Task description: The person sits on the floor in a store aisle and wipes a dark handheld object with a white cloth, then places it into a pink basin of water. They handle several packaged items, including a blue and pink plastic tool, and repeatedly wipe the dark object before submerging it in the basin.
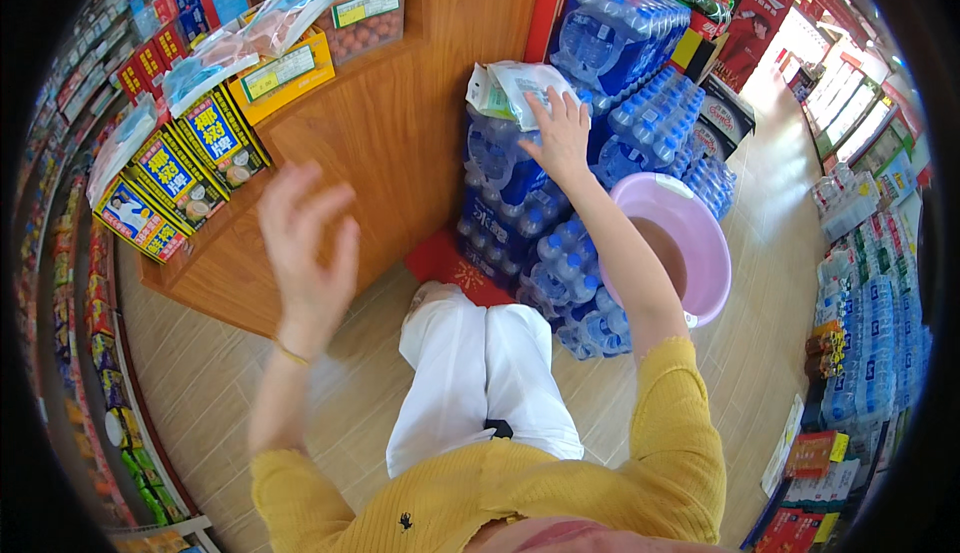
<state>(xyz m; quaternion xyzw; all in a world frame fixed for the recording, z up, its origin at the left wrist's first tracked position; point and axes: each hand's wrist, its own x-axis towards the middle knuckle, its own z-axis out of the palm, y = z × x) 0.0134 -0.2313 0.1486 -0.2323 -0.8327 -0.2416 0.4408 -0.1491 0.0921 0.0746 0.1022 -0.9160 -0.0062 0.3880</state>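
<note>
My right hand (560, 135) reaches forward with its fingers spread, at the edge of a white plastic packet (526, 85). The fingertips overlap the packet, but I cannot tell whether they press on it. That packet lies on shrink-wrapped packs of bottled water (507, 158) with blue labels, stacked beside the counter. My left hand (308, 253) is raised in front of the wooden counter (400, 143), blurred by motion, fingers apart and holding nothing. Closest to it are black, yellow and blue drink cartons (222, 135), with clear and pale-blue plastic packets (205, 73) on top.
A pink plastic basin (712, 253) sits against the water packs on the right. Taller water packs (620, 33) rise behind. Clear bins of produce (366, 28) stand on the counter. Snack shelves (110, 373) line the left, and more bottle packs (870, 343) the right.
</note>
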